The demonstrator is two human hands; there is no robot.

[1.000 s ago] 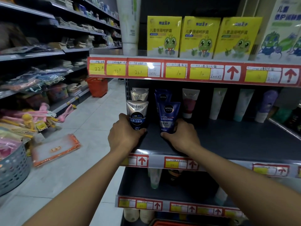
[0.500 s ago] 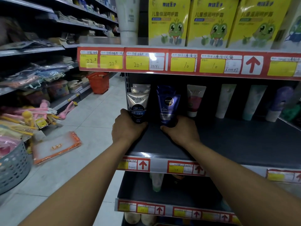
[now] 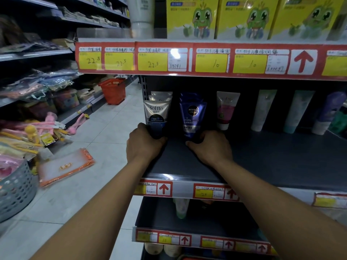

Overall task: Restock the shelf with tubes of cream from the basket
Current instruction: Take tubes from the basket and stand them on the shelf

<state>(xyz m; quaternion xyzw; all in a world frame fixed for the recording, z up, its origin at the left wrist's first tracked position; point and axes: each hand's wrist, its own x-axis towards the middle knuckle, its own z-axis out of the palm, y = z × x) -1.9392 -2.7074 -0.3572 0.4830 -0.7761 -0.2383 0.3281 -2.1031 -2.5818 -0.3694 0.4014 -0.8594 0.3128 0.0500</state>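
My left hand (image 3: 143, 145) grips the base of a silver and blue Softto tube (image 3: 157, 113), standing upright at the left end of the dark shelf (image 3: 272, 162). More Softto tubes stand right behind it. My right hand (image 3: 210, 148) grips the base of a dark blue Nivea Men tube (image 3: 192, 115), upright, with another blue tube behind it. A grey perforated basket (image 3: 16, 192) sits on the floor at the far left; I cannot make out any tubes in it.
A pink-labelled tube (image 3: 226, 109) and several pale tubes (image 3: 264, 109) stand along the back of the shelf to the right. Yellow frog boxes (image 3: 191, 17) fill the shelf above. A red shopping basket (image 3: 112, 90) and a flat orange-edged packet (image 3: 65, 167) lie in the aisle.
Both hands have pushed the two tubes further back on the shelf, up against the tubes behind them. My view has moved closer to the shelf.
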